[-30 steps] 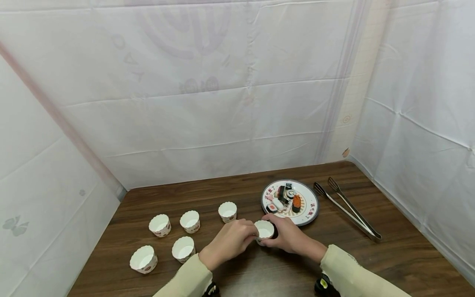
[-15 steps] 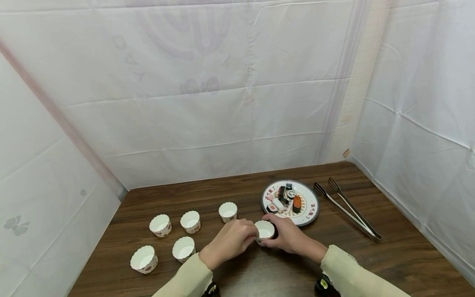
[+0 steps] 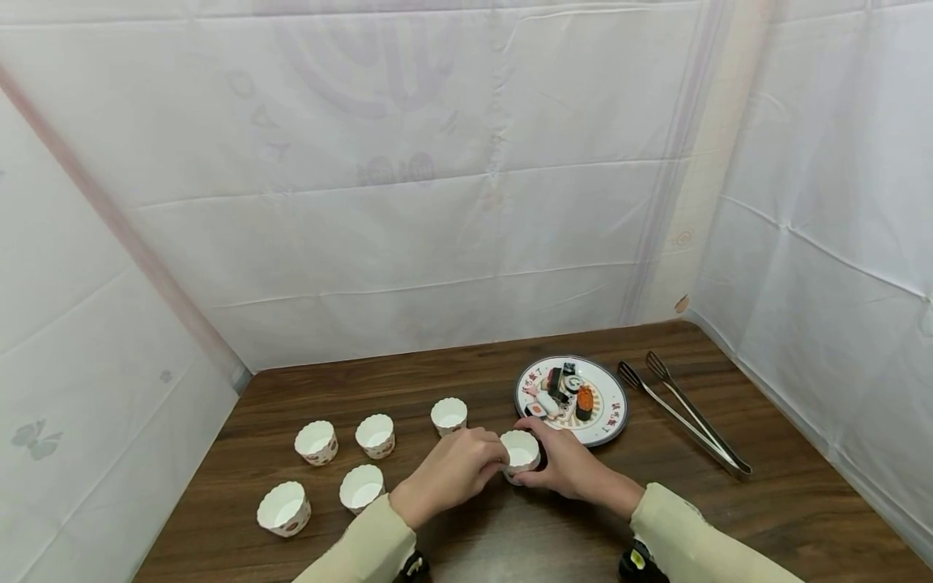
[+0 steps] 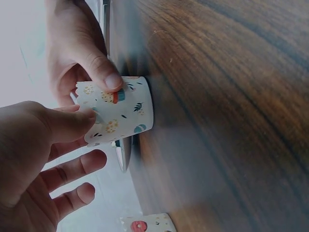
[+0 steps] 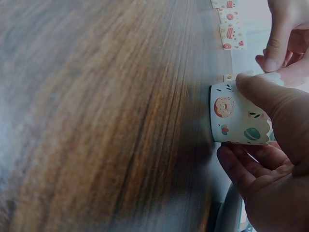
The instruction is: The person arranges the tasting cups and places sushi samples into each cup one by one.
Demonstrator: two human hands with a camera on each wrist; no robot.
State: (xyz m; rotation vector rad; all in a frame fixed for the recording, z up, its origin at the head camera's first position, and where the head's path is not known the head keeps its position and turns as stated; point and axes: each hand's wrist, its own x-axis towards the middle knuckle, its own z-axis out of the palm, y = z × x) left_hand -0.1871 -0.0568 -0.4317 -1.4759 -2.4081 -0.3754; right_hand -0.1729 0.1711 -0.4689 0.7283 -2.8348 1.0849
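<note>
A white paper baking cup [image 3: 521,448] with a scalloped rim is held between both hands at the middle of the table, its opening facing up. My left hand [image 3: 453,471] pinches the rim from the left; in the left wrist view its thumb lies on the wall of the cup [image 4: 123,108], while two other fingers stay loosely bent off it. From the right, my right hand [image 3: 567,461] grips the cup [image 5: 236,116], thumb on one side and fingers on the other. Printed doughnuts and cakes cover the outside. The base is at the tabletop or very close above.
Several matching baking cups stand on the left, the nearest a single cup [image 3: 448,414] behind my left hand. Just behind my right hand lies a round plate [image 3: 616,410] bearing several sushi pieces [image 3: 585,402]. Metal tongs [image 3: 692,423] lie right of it on the wooden table [image 3: 787,453].
</note>
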